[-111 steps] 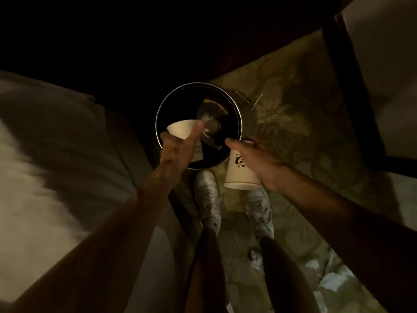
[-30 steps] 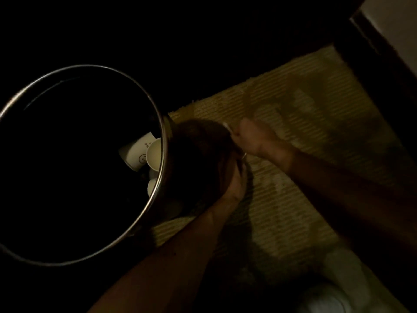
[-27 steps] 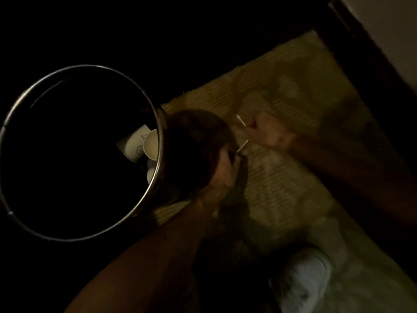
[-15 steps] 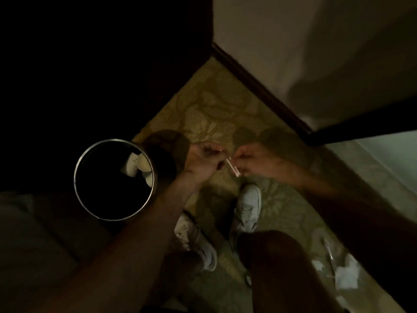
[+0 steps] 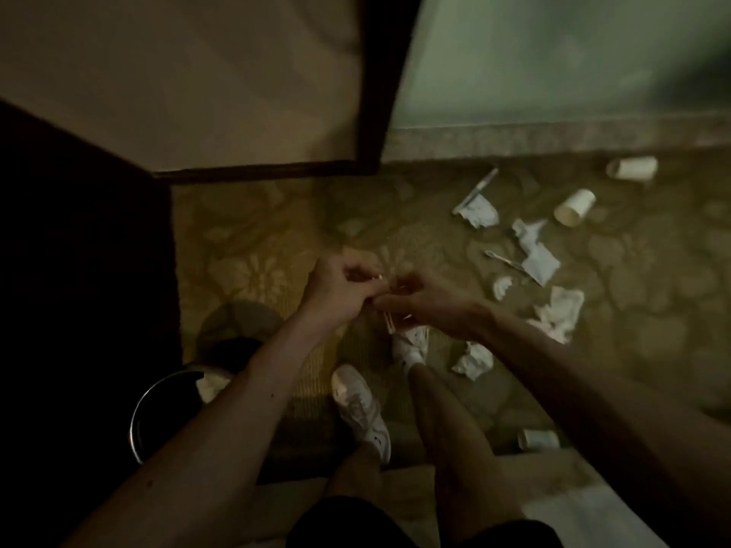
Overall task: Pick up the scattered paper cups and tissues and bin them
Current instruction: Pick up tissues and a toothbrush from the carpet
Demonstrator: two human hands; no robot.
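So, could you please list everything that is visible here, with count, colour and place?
carpet: one, yellowish, patterned, whole floor.
bin: one, dark, metal rim, lower left.
paper cups: three, white, lying on carpet at right; one more shows in bin.
tissues: about six, white, crumpled, scattered at right.
toothbrush: one, pale, among the tissues.
thin sticks: few, pale, between the hands.
shoes: two, white, centre.
left hand: one, centre, pinches the sticks.
right hand: one, centre, pinches the sticks.

Bin (image 5: 135,423) left of shoes (image 5: 360,405), cups (image 5: 574,206) and tissues (image 5: 472,359) scattered right on carpet (image 5: 253,239)
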